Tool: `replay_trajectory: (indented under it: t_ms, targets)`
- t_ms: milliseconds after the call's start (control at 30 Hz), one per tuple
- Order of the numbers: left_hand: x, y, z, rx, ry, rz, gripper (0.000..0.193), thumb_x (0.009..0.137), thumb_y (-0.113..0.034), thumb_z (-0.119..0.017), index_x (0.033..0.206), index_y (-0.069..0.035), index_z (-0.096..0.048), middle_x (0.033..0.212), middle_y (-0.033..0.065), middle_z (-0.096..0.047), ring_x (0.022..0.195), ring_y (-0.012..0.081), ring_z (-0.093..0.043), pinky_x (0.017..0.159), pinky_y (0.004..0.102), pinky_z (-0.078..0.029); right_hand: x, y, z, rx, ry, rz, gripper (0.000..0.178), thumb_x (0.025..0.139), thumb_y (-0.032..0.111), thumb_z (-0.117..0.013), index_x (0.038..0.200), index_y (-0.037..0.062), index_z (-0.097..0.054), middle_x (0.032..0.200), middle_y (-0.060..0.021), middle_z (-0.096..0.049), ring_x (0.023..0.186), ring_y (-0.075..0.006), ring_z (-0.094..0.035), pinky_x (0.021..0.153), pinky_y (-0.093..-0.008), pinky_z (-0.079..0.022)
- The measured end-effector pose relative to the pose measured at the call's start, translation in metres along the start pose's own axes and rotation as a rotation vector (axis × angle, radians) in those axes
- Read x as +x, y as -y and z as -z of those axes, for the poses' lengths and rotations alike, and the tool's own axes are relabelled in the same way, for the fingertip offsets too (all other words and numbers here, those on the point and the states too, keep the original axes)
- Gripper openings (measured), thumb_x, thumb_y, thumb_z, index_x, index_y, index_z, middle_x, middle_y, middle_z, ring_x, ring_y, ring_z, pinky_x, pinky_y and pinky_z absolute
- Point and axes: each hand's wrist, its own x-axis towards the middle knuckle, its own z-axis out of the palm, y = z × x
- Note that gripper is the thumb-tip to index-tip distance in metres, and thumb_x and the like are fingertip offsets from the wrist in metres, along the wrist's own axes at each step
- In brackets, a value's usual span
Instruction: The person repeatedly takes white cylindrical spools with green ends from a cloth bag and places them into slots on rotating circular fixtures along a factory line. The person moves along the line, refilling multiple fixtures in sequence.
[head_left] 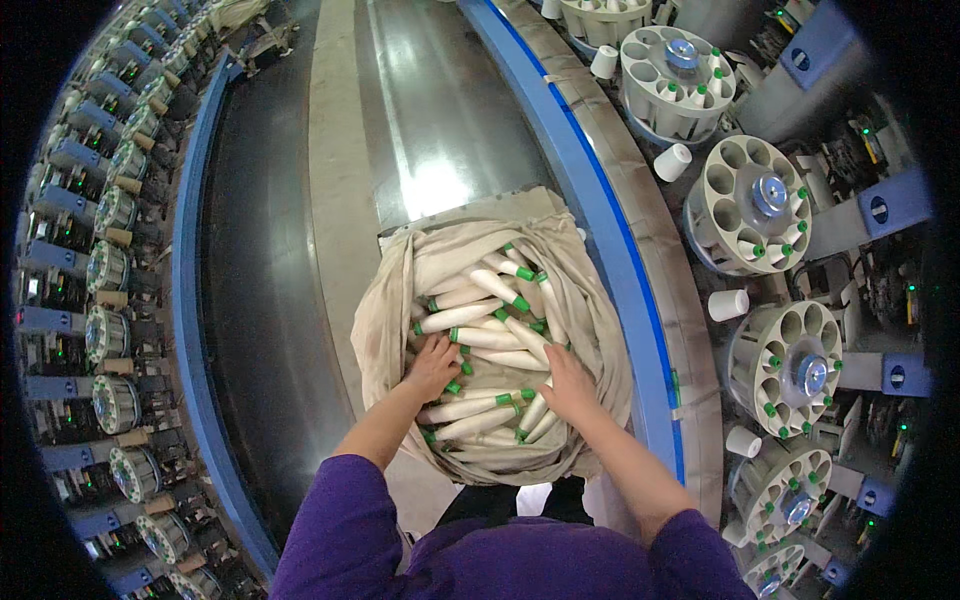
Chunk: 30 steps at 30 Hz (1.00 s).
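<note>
Bobbins [489, 339] are seemingly kept from spilling by the cloth [383, 335]. The left hand [434, 368] and right hand [571, 384] are placed among them; any grasp cannot be told.

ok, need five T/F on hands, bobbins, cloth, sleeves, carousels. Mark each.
1. The piled bobbins have green ends. True.
2. The beige cloth lies flat under them. False: it is bunched around them.
3. The left-hand grip and right-hand grip are both inside the cloth's outer edge. True.
4. The sleeves are yellow. False: purple.
5. The right-side carousels hold nothing. False: some slots hold green-tipped bobbins.
</note>
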Motion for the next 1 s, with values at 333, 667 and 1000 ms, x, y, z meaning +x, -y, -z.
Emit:
replay_trajectory:
  t_ms: [333, 667, 1000]
  targets:
    - [0.023, -0.005, 0.141, -1.000, -0.333, 0.464, 0.024, 0.078, -0.016, -0.065, 0.098, -0.008, -0.054, 0.110, 0.0174, -0.049, 0.095, 0.0326, -0.053, 0.080, 0.0445, -0.045, -0.037, -0.015, 0.026, 1.549, 0.105, -0.639, 0.061, 0.078, 0.015, -0.052, 0.135, 0.0076, -0.031, 0.108, -0.0114, -0.050, 0.094, -0.0202, -0.056, 0.060, -0.0320, -0.050]
    - [0.170, -0.107, 0.276, -2.614, 0.349, -0.010, 0.035, 0.088, -0.024, -0.053, 0.116, -0.004, -0.053, 0.108, 0.0086, -0.056, 0.101, 0.0221, -0.052, 0.092, 0.0382, -0.040, -0.122, 0.019, 0.186, 1.454, -0.030, -0.259, 0.052, 0.077, 0.017, -0.054, 0.125, 0.0092, -0.035, 0.081, -0.0022, -0.051, 0.050, -0.0078, -0.043, 0.037, -0.0192, -0.031]
    - [0.315, -0.211, 0.397, -2.543, -0.227, -0.026, 0.033, 0.083, -0.016, -0.059, 0.114, -0.004, -0.056, 0.106, 0.0081, -0.056, 0.098, 0.0212, -0.054, 0.087, 0.0352, -0.045, -0.257, -0.093, 0.297, 1.655, -0.676, -0.325, 0.029, 0.093, 0.033, -0.046, 0.075, 0.0108, -0.050, 0.051, 0.0058, -0.035, 0.039, -0.0045, -0.030, 0.035, -0.0193, -0.021]
